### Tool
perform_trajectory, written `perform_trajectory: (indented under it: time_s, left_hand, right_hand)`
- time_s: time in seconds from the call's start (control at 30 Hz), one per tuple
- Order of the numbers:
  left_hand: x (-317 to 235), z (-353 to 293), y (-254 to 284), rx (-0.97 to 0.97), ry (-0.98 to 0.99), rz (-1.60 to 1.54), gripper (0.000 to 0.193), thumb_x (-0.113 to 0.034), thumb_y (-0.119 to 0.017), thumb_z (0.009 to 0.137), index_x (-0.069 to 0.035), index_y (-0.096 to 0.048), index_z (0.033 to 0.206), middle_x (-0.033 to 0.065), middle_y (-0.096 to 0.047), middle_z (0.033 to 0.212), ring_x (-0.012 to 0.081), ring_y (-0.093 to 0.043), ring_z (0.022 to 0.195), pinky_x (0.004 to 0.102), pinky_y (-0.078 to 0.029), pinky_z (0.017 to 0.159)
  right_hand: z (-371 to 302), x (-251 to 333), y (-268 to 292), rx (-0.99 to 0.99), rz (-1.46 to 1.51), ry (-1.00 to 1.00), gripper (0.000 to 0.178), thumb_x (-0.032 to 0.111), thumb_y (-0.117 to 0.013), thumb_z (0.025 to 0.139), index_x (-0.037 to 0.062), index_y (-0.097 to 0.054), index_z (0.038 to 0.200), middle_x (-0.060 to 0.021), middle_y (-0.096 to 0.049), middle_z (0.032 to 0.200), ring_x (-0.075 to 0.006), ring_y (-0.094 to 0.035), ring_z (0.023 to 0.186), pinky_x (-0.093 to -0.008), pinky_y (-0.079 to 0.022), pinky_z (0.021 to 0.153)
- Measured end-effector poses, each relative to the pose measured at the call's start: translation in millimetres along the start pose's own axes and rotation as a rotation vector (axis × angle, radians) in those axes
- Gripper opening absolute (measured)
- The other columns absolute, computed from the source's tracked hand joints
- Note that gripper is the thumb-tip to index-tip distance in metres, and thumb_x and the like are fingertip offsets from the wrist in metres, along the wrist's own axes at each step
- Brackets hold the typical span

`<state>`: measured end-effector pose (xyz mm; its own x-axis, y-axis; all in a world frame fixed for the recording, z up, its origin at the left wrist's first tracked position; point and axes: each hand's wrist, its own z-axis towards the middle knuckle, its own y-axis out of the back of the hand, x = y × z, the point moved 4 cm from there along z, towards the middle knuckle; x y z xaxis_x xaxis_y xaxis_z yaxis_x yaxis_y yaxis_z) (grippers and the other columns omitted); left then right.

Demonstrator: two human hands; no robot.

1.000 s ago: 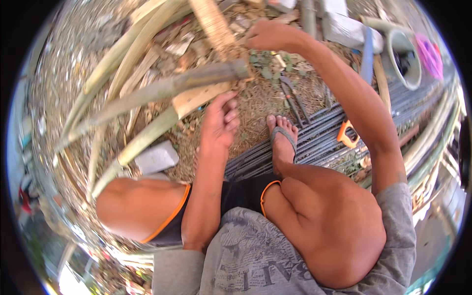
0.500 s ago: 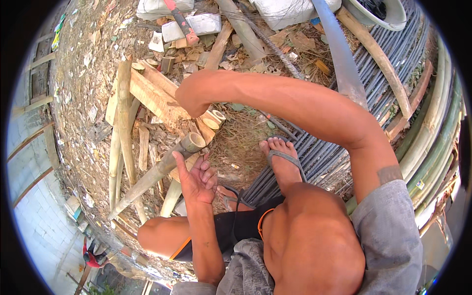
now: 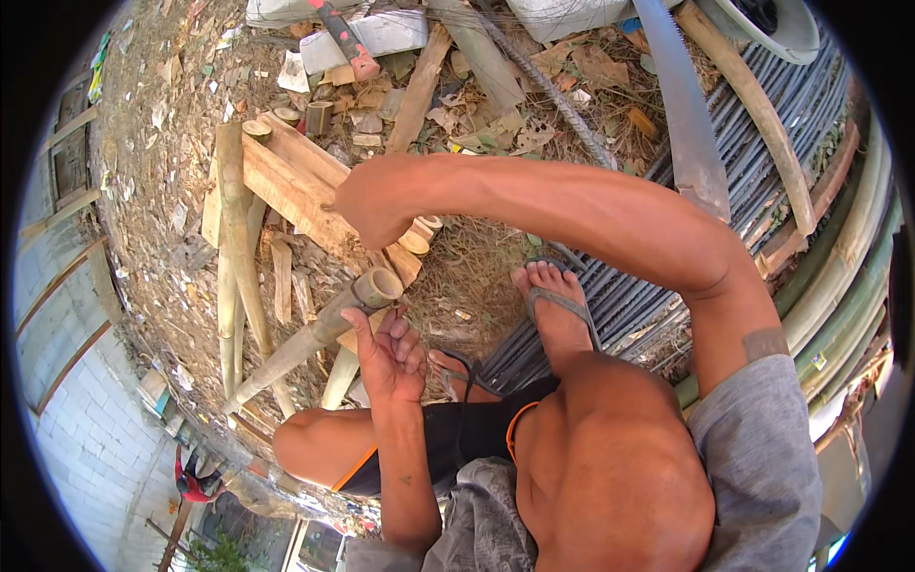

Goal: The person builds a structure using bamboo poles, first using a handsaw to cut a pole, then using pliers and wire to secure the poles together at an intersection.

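Observation:
My left hand [image 3: 393,357] is turned palm up, its thumb apart and its fingers loosely curled with nothing visible in them. Right beside it slants a bamboo pole [image 3: 315,334], its hollow cut end towards the middle of the view; whether the thumb touches it I cannot tell. My right hand [image 3: 375,202] is closed in a fist above the thick wooden boards [image 3: 295,195]. The back of the hand hides what it holds, if anything. Several short cut bamboo ends [image 3: 416,242] show just below that fist.
A handsaw blade [image 3: 681,124] lies at the upper right, over a bundle of steel bars [image 3: 762,114]. Bamboo poles [image 3: 848,257] line the right side. A red-and-black handle [image 3: 348,43] rests near a white block [image 3: 400,30]. A bucket [image 3: 791,43] stands far right; a person [image 3: 195,481] is lower left.
The view has shifted slightly, moving the surroundings a little in the picture. Both hands keep nearly the same pose, the right fist still over the boards.

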<state>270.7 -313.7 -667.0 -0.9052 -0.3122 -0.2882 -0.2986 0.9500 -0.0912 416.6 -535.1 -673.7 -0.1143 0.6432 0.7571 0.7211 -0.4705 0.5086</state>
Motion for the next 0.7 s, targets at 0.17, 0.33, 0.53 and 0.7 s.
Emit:
perform_trajectory:
  time_s: [0.17, 0.33, 0.53, 0.7]
  left_hand:
    - [2.1, 2.4, 0.3, 0.031, 0.007, -0.031, 0.091, -0.083, -0.071, 0.088, 0.000, -0.064, 0.125, -0.0053, -0.048, 0.080, 0.0043, -0.037, 0.055, 0.0203, -0.024, 0.041]
    - [5.3, 3.8, 3.4, -0.005, -0.003, -0.061, 0.095, -0.081, -0.074, 0.085, 0.002, -0.064, 0.129, -0.0054, -0.050, 0.077, 0.0056, -0.037, 0.055, 0.0209, -0.024, 0.041]
    - [8.8, -0.1, -3.2, -0.024, -0.031, -0.039, 0.097, -0.084, -0.072, 0.086, 0.001, -0.062, 0.131, -0.0049, -0.049, 0.080, 0.0053, -0.037, 0.056, 0.0214, -0.024, 0.041]
    - [23.4, 1.2, 22.0, 0.047, -0.042, 0.097, 0.089, -0.066, -0.079, 0.094, 0.002, -0.058, 0.147, -0.0046, -0.052, 0.086, 0.0064, -0.044, 0.063, 0.0229, -0.032, 0.049]
  right_hand:
    - [-7.9, -0.9, -3.7, -0.074, 0.054, 0.011, 0.023, 0.016, -0.070, 0.081, -0.0040, -0.081, 0.085, -0.0246, -0.077, 0.084, -0.0419, -0.076, 0.079, -0.0521, -0.060, 0.070]
    - [-10.1, -2.1, -2.0, -0.030, 0.061, -0.058, 0.024, 0.015, -0.071, 0.079, -0.0077, -0.079, 0.085, -0.0262, -0.076, 0.084, -0.0429, -0.076, 0.078, -0.0526, -0.059, 0.070]
    - [-13.0, -5.6, -0.3, -0.092, 0.072, -0.121, 0.023, 0.011, -0.067, 0.080, -0.0090, -0.077, 0.085, -0.0273, -0.074, 0.082, -0.0445, -0.074, 0.077, -0.0538, -0.058, 0.069]
    - [-1.5, -27.5, -6.3, -0.171, 0.031, -0.113, 0.024, 0.016, -0.065, 0.084, 0.0010, -0.082, 0.093, -0.0229, -0.078, 0.088, -0.0426, -0.076, 0.082, -0.0525, -0.059, 0.076]
